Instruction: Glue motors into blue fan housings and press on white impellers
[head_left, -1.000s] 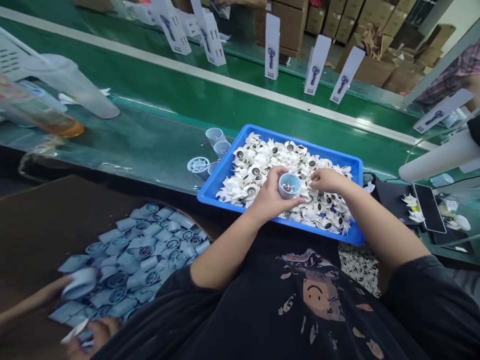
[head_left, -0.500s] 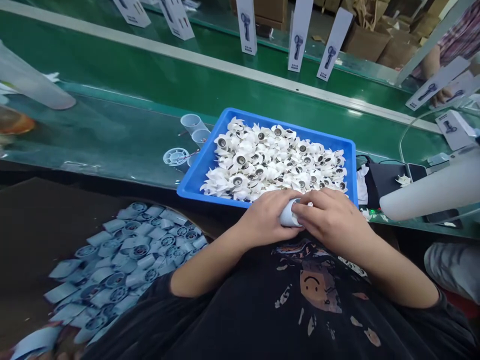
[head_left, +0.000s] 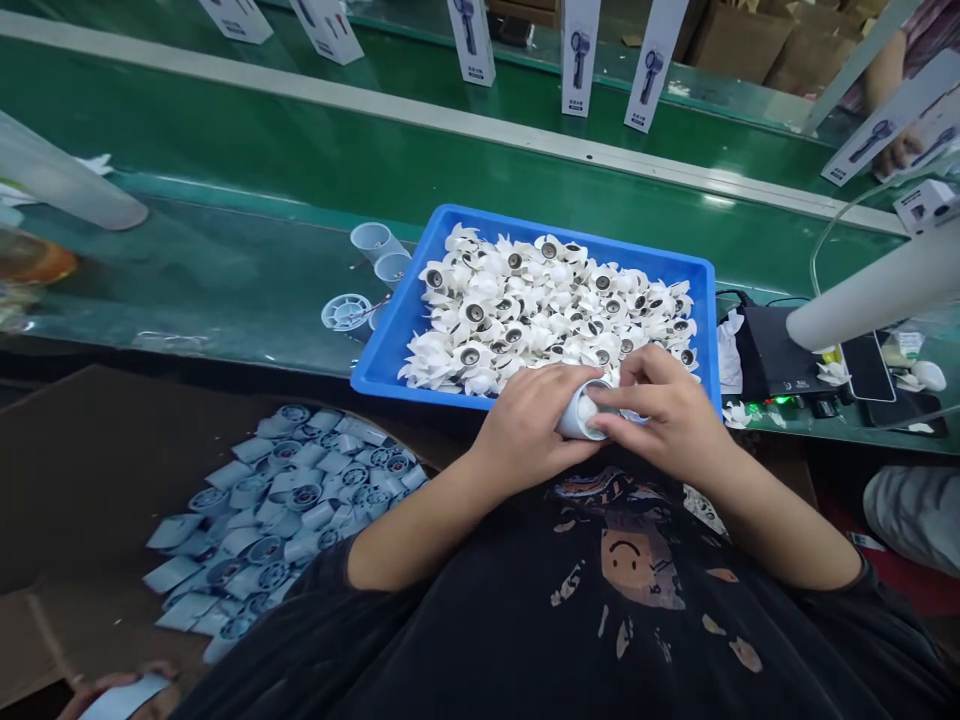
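My left hand [head_left: 529, 425] is wrapped around a light-blue cylindrical housing [head_left: 572, 423], its open end tilted toward my right hand. Inside that mouth shows a white fan wheel [head_left: 589, 408]. The thumb and fingers of my right hand [head_left: 660, 410] are bent in at the opening, closed about the fan wheel; their tips partly cover it. Just beyond both hands is a blue tray [head_left: 420, 393] heaped with white fan wheels [head_left: 517, 310], many showing dark round hubs.
Several blue housings [head_left: 373, 240] stand left of the tray. More housings [head_left: 300, 495] are piled in a carton [head_left: 82, 450] at lower left, near another person's hand [head_left: 142, 690]. Printed boxes [head_left: 581, 60] stand on the green belt [head_left: 300, 150]. A black device [head_left: 780, 350] sits right.
The view has shifted slightly. My right hand's fingers have lifted and spread a little at the housing's mouth, showing more of the white fan wheel. My left hand keeps its hold.
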